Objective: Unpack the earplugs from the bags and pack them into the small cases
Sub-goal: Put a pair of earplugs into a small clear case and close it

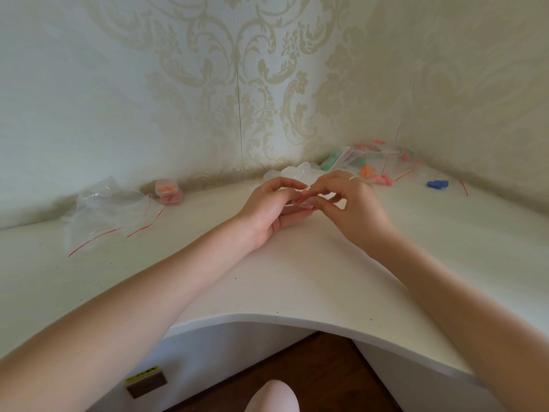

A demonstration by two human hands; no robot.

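At the left of the frame, empty clear bags (110,212) with red strips lie crumpled on the white surface (297,278). Just right of them, by the wall, stands a small case (168,191) holding orange and pink earplugs. At the centre, the left hand (274,208) and right hand (347,200) meet, fingers curled around a small clear case (300,202) held between them. Behind sit more clear cases (292,173). At upper right lie bags of coloured earplugs (377,162), with blue earplugs (437,184) loose nearby.
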